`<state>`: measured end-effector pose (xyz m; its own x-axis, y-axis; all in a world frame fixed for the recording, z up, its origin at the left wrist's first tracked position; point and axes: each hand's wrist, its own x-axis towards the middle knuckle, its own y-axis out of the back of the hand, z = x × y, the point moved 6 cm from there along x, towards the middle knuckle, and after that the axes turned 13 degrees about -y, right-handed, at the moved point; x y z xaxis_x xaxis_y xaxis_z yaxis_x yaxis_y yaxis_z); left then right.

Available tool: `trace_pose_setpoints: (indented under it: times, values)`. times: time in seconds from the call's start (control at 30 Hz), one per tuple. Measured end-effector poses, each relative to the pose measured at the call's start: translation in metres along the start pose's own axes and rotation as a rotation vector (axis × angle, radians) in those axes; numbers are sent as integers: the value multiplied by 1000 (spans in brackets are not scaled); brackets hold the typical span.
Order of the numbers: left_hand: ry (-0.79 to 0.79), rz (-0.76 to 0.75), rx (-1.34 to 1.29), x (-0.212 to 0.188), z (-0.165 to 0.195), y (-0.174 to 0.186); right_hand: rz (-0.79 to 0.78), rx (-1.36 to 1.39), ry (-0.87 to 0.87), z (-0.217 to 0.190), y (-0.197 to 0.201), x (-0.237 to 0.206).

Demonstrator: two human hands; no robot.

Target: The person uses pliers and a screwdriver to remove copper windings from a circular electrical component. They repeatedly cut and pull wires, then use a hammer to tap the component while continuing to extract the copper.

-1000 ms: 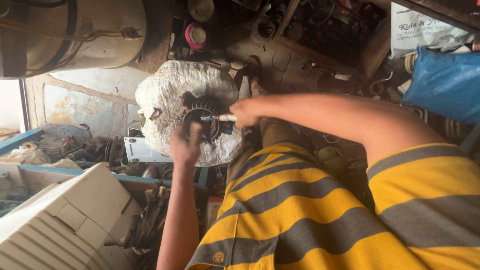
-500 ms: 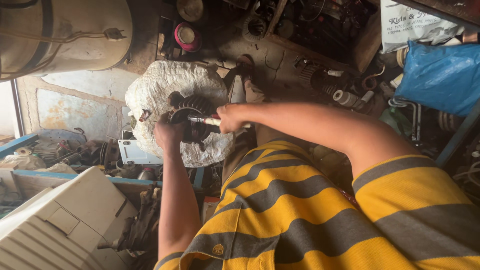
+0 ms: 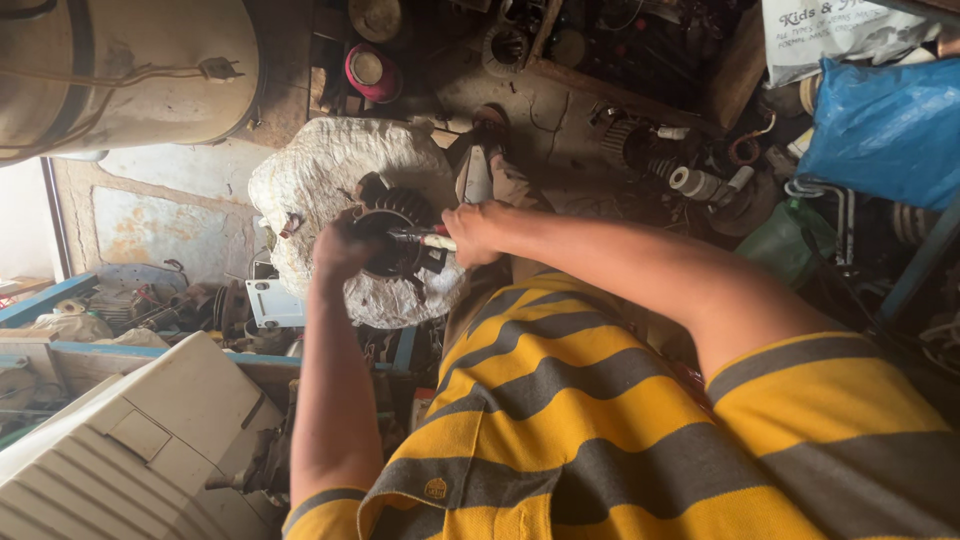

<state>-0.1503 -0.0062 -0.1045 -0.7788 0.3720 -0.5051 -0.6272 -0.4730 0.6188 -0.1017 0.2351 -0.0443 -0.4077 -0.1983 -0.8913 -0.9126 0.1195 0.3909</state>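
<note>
Left hand covers near side of dark round motor part, grip hidden. Right hand wraps tool; handle hidden in fist, tip lost in dark part, kind unclear. White wrapped block partly behind both. Cream tank cut by top and left edges. Floor clutter beyond too small, dim.
</note>
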Motion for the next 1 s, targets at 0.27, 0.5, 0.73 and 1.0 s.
trace_pose_setpoints:
  times: [0.27, 0.5, 0.73, 1.0]
  values:
    - [11, 88, 63, 22, -1, 8, 128, 66, -225, -10, 6, -11]
    - [1, 286, 3, 7, 52, 32, 83, 180, -370, -8, 14, -43]
    - [252, 233, 27, -9, 50, 13, 263, 78, -322, 14, 10, -47]
    - [327, 263, -73, -15, 52, 16, 371, -61, -177, 33, 0, -26]
